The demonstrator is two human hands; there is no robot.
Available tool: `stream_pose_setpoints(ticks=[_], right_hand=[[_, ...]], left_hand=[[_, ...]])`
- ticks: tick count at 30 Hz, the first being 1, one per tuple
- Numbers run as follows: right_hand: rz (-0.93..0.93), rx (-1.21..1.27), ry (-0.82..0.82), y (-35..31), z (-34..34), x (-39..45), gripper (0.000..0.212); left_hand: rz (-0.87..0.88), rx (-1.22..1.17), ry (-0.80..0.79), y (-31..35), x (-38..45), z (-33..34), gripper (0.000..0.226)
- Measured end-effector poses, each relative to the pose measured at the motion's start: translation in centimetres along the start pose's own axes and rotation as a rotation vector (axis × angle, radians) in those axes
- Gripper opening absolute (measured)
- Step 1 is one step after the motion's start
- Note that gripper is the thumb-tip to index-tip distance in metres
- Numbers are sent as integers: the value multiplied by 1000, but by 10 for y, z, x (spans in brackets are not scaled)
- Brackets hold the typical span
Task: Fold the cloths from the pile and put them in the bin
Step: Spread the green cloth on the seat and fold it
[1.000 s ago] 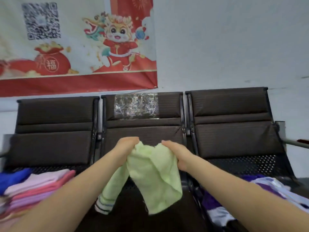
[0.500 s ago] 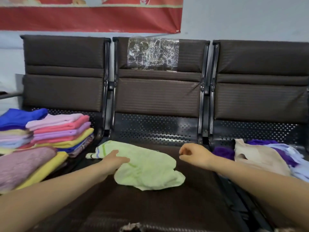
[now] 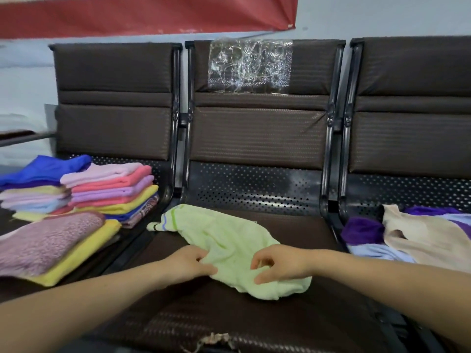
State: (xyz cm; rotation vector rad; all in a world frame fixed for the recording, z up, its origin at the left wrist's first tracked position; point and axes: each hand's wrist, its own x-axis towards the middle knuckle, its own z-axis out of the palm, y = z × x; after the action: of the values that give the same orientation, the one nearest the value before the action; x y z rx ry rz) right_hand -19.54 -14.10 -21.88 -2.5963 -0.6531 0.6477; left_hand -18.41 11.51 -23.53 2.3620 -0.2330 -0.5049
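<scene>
A pale green cloth [image 3: 224, 240] lies crumpled on the middle brown seat [image 3: 300, 233], its striped end pointing left. My left hand [image 3: 188, 262] pinches the cloth's near left edge with curled fingers. My right hand [image 3: 277, 261] hovers over the near right part, thumb and fingertips curled down onto the fabric. The unfolded pile [image 3: 413, 233] of purple, beige and light blue cloths sits on the right seat. Stacks of folded cloths [image 3: 112, 187] fill the left seat. No bin shows in the head view.
A thick pink towel on a yellow one [image 3: 48, 243] lies at the near left. Black metal armrest bars [image 3: 331, 174] separate the seats. Crinkled clear plastic [image 3: 249, 64] is taped to the middle backrest. The front seat edge has torn padding [image 3: 216, 340].
The green cloth went from hanging in both hands to lying on the middle seat. Both hands have since come together at its near edge. The camera tilted down.
</scene>
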Motion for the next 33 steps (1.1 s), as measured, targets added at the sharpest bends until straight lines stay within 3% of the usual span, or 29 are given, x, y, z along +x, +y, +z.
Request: stream_pose_setpoints(ticks=[2, 4, 5, 8, 13, 17, 22, 25, 30, 33], right_hand=[[-10, -38, 45, 5, -7, -6, 9], [-12, -70, 108, 12, -13, -12, 29], [-10, -34, 148, 15, -16, -15, 33], [-7, 353, 345, 21, -29, -25, 21], [-73, 1114, 725, 24, -68, -42, 20], [-26, 1180, 817, 24, -86, -62, 21], [-37, 1209, 683, 20, -77, -74, 20], [-74, 1139, 501, 10, -67, -84, 21], [-19, 1028, 226, 0, -53, -94, 14], [24, 917, 153, -1, -43, -90, 15]], left_hand=[[27, -29, 13, 7, 3, 0, 27], [42, -179, 31, 17, 7, 3, 11], [42, -245, 40, 22, 9, 3, 14], [23, -466, 124, 34, 16, 1, 25], [-54, -798, 342, 55, 21, -13, 17], [-15, -929, 465, 64, 15, -34, 24], [-45, -1002, 642, 71, 7, -52, 22], [-86, -1055, 487, 72, -4, -59, 26], [-198, -923, 223, 62, -24, -60, 16], [-273, -877, 209, 47, -29, -50, 15]])
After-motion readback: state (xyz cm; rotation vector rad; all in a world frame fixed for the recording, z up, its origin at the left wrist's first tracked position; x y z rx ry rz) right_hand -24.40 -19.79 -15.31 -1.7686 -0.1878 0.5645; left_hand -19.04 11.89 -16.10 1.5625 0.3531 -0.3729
